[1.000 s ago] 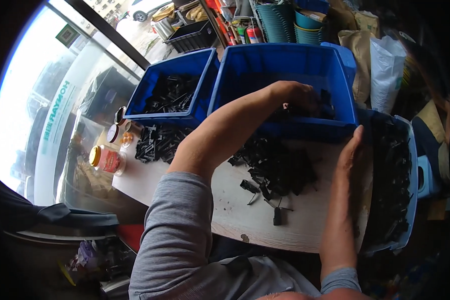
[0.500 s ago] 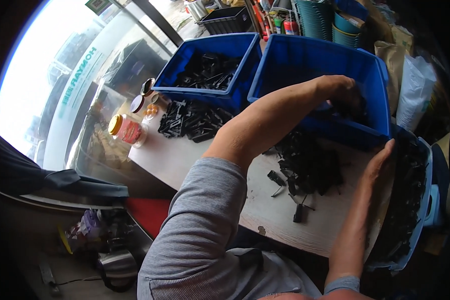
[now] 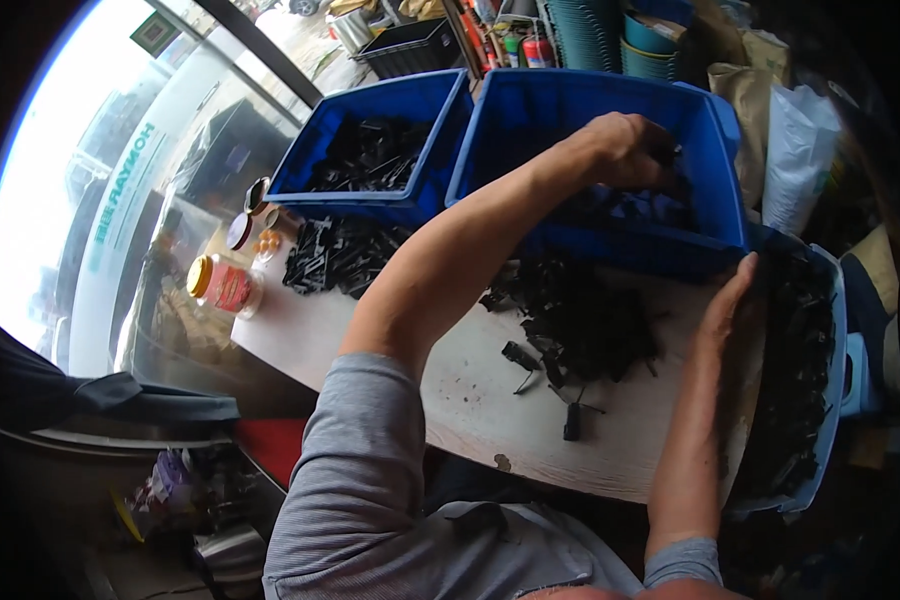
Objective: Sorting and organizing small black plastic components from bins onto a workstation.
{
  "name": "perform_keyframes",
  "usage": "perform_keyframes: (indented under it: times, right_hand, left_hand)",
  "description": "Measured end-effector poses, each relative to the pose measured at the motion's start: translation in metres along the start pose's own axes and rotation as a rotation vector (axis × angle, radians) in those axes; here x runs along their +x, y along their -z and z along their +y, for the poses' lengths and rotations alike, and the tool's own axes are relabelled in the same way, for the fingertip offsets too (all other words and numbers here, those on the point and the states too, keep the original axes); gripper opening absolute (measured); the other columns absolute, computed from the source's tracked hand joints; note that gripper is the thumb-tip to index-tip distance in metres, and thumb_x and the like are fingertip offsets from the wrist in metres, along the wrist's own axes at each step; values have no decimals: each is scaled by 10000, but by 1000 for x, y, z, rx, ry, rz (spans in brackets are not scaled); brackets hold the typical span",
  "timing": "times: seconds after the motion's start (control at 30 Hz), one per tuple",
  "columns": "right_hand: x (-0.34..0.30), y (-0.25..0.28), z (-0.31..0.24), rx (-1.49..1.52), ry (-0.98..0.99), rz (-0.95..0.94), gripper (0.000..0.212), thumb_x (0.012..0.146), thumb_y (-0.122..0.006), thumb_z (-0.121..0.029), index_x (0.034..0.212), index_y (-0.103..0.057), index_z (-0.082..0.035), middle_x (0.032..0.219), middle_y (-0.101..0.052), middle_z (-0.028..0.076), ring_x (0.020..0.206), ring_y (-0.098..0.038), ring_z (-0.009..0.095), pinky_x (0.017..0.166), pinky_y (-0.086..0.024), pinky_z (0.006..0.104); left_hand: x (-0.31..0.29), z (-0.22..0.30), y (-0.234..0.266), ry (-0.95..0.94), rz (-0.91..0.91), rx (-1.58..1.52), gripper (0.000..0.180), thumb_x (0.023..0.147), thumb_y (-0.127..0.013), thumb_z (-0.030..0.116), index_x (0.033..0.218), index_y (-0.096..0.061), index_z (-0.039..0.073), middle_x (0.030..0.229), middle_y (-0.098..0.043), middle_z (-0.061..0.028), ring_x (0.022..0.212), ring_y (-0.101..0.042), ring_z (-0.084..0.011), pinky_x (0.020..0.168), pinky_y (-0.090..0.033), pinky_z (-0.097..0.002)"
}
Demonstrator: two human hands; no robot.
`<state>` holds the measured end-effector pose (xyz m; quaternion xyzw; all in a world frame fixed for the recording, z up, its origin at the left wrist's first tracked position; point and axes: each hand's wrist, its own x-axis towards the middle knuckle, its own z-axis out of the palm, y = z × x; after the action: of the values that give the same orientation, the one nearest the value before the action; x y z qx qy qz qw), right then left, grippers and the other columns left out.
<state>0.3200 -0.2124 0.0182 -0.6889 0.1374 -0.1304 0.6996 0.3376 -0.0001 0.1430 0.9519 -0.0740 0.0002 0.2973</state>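
Observation:
My left hand [image 3: 628, 150] reaches over the right blue bin [image 3: 595, 85], its wrist bent and its fingers curled down. The fingertips are in shadow beside dark pieces, so what they hold I cannot make out. Black plastic parts [image 3: 620, 208] lie low in that bin. My right hand [image 3: 732, 290] is at the bin's near right corner, fingers stretched out and seen edge-on; it seems to touch the bin. Between my forearms a heap of black parts [image 3: 590, 320] lies on the white table [image 3: 470, 400], a few loose pieces with thin wires at its near edge.
A second blue bin [image 3: 280, 195] of black parts stands to the left, with another black pile [image 3: 335, 255] before it. A yellow-lidded jar [image 3: 225, 285] stands by the window. At right is a light-blue tub [image 3: 838, 345] of black parts; white sack [image 3: 798, 160] behind.
My left hand has come up and left from the right side of the bin, uncovering parts at its bottom. My right hand stays by the corner. The whole view has shifted slightly.

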Motion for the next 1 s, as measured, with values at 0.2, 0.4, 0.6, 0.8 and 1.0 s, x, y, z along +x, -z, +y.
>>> perform_keyframes:
  times: [0.2, 0.4, 0.6, 0.8, 1.0]
  right_hand:
    - [7, 7, 2, -30, 83, 20, 753, 918, -519, -583, 1382, -471, 7, 1401, -484, 203, 1249, -486, 305, 1038, -374, 374]
    - [20, 6, 10, -235, 405, 42, 550, 996, -402, -474, 1197, -620, -11, 1187, -636, 200, 1097, -600, 286, 950, -443, 331]
    - [25, 19, 0, -492, 647, 48, 531, 1004, -380, -450, 1166, -634, -13, 1149, -650, 199, 1056, -616, 300, 926, -460, 345]
    - [-4, 14, -25, -415, 604, 60, 512, 1009, -361, -406, 1175, -632, -6, 1138, -649, 216, 1033, -624, 333, 908, -473, 368]
    - [-4, 19, -25, -553, 625, 87, 544, 1006, -329, -419, 1169, -630, 3, 1122, -660, 216, 1032, -628, 357, 913, -475, 383]
  left_hand:
    - [-18, -2, 9, -77, 205, -215, 462, 825, -752, 251, 1210, -633, 25, 1225, -647, -153, 1135, -617, -280, 1035, -461, -367]
    - [-57, -8, 24, -216, 436, -282, 363, 841, -738, 222, 1151, -656, 52, 1076, -686, -105, 967, -658, -193, 915, -506, -309]
    - [-114, 11, 4, -195, 688, -385, 319, 765, -759, 138, 1043, -666, 12, 940, -625, -89, 789, -619, -152, 728, -516, -278]
    - [-158, -4, -34, -268, 986, 172, 371, 708, -765, 81, 1057, -652, 30, 1044, -628, -170, 821, -656, -273, 751, -531, -342]
    - [-188, -15, -84, -127, 841, 137, 417, 697, -783, 90, 1092, -649, 79, 1101, -562, -210, 866, -621, -327, 736, -524, -382]
